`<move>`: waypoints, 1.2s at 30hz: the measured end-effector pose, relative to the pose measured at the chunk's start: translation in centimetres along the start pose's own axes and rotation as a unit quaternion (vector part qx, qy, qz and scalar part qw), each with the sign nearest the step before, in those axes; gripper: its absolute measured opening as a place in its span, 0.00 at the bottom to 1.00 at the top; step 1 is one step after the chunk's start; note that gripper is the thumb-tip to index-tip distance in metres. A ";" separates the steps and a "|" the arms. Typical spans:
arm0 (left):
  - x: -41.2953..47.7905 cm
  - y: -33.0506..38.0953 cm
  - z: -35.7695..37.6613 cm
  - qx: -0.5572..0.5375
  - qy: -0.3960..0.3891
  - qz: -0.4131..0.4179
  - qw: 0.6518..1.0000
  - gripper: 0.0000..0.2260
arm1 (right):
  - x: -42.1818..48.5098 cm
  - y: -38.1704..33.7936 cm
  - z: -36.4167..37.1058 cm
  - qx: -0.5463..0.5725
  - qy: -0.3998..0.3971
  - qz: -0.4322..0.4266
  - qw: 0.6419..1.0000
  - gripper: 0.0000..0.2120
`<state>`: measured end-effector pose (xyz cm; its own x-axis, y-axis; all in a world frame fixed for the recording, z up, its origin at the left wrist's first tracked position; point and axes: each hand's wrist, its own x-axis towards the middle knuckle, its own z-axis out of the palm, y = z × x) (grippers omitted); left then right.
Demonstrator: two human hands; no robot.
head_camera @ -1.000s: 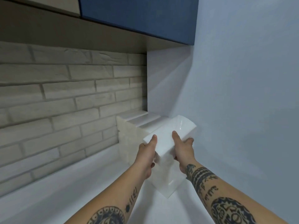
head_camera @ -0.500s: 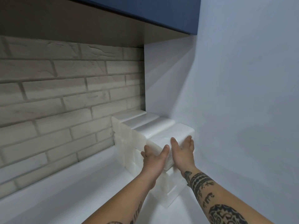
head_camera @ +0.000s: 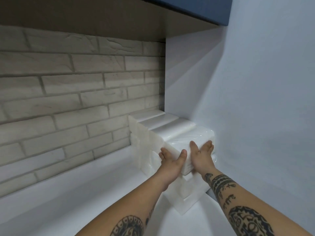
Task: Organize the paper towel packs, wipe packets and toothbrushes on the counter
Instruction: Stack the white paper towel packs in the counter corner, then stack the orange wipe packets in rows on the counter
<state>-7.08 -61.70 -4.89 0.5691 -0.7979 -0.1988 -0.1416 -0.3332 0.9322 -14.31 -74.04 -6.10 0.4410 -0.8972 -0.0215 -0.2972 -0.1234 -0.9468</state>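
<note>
A stack of white paper towel packs stands in the back right corner of the white counter, against the brick wall and the side wall. The nearest top pack, wrapped in clear film, lies on the front of the stack. My left hand lies flat against its near left side, fingers spread. On the pack's near end rests my right hand, fingers extended and pressing it. Lower packs show under my wrists. No wipe packets or toothbrushes are in view.
A pale brick backsplash runs along the back of the counter. A plain grey-blue wall closes the right side. A blue cabinet hangs overhead above the corner.
The top pack, held tilted in the air a second ago, now lies flat on the stack. Both hands went from gripping it to pressing flat against it. The view moved closer.
</note>
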 end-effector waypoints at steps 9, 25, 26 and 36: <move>-4.9 -4.2 -7.0 0.091 0.053 0.014 0.994 0.34 | -4.8 -3.6 0.8 -0.082 0.137 -0.117 0.980 0.33; -28.7 -28.1 -27.4 0.337 0.124 -0.153 0.921 0.22 | -33.3 3.9 25.4 -0.254 -0.257 -0.279 0.890 0.20; -30.8 -30.0 -28.1 0.382 0.104 -0.177 0.901 0.26 | -35.0 4.6 26.8 -0.289 -0.291 -0.258 0.875 0.23; -41.9 -39.0 -30.7 0.481 0.080 -0.085 0.869 0.35 | -41.9 5.5 35.2 -0.446 -0.305 -0.110 0.834 0.47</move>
<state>-0.58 0.16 -23.63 0.7425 -0.6418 -0.1919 -0.6127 -0.7664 0.1929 -4.64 -22.17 -21.66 0.8354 -0.4631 -0.2960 -0.5452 -0.7665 -0.3395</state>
